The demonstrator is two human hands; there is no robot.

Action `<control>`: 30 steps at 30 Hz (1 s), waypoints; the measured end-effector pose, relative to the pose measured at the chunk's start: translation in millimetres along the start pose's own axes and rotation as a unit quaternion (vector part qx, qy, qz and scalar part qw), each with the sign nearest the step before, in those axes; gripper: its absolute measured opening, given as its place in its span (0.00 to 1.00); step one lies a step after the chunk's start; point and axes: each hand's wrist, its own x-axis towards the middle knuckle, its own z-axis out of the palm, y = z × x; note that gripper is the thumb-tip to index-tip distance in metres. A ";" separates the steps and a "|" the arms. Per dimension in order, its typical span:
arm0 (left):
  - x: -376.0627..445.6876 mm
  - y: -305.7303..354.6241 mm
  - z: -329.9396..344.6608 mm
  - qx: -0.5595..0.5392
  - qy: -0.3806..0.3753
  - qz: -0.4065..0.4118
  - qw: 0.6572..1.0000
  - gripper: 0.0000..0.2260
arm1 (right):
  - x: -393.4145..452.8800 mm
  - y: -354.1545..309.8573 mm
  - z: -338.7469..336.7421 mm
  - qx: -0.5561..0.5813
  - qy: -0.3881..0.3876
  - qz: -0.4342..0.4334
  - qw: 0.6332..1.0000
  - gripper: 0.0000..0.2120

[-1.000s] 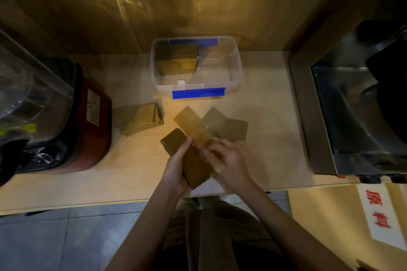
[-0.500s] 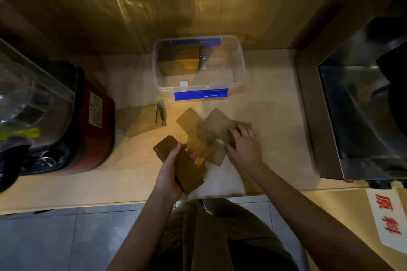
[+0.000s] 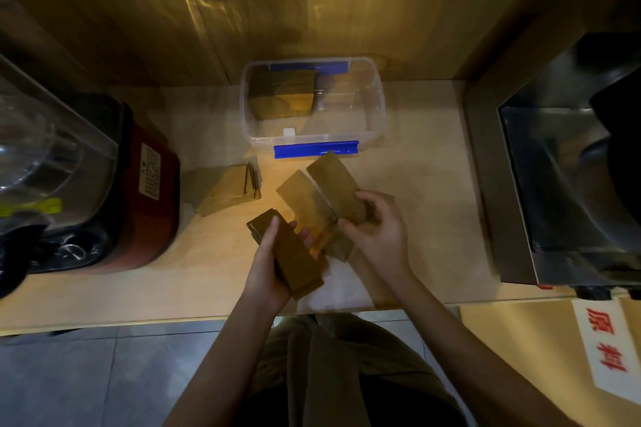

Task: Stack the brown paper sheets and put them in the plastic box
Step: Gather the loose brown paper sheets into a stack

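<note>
From the head camera, the left hand (image 3: 274, 263) is closed around a thick stack of brown paper sheets (image 3: 290, 255) just above the table (image 3: 430, 180), and the right hand (image 3: 379, 230) pinches one more loose sheet (image 3: 334, 189) lifted near the plastic box (image 3: 378, 104). The box already has some sheets inside. If the left hand lets go a little, I think the stack could slide apart, and the thin loose sheet could bend or slip out while being laid on top

A red appliance (image 3: 152, 198) with a clear jug (image 3: 45, 149) stands at the counter's (image 3: 426, 156) left end, a steel machine (image 3: 555, 184) at its right.
</note>
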 end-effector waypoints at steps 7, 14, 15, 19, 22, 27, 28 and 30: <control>-5.8 1.1 0.2 -0.010 -0.074 0.036 0.997 0.22 | -39.7 -30.6 22.4 0.011 -0.155 -0.005 0.988 0.22; -2.2 2.8 -2.5 -0.028 -0.051 0.039 0.998 0.15 | -47.3 -19.8 36.3 -0.112 -0.232 -0.058 0.965 0.23; -1.2 2.9 -4.9 -0.031 -0.039 0.036 0.998 0.14 | -44.3 -19.9 35.3 -0.100 -0.263 -0.042 0.959 0.21; 2.0 5.0 -15.2 -0.054 -0.003 0.025 0.998 0.09 | -22.5 -23.1 31.7 -0.074 -0.303 -0.009 0.950 0.09; 4.0 6.8 -21.2 -0.055 0.031 0.019 0.998 0.10 | -2.5 -16.8 36.2 -0.184 -0.221 -0.071 0.955 0.08; 2.0 10.3 -27.2 -0.064 0.054 0.023 0.996 0.13 | 29.8 2.2 59.6 -0.374 -0.252 -0.081 0.889 0.27; 1.7 10.4 -28.8 -0.067 0.057 0.026 0.996 0.11 | 31.7 5.6 64.6 -0.400 -0.273 -0.067 0.872 0.30; 0.5 11.2 -30.7 -0.074 0.063 0.029 0.995 0.09 | 29.8 12.5 72.1 -0.436 -0.285 -0.062 0.851 0.32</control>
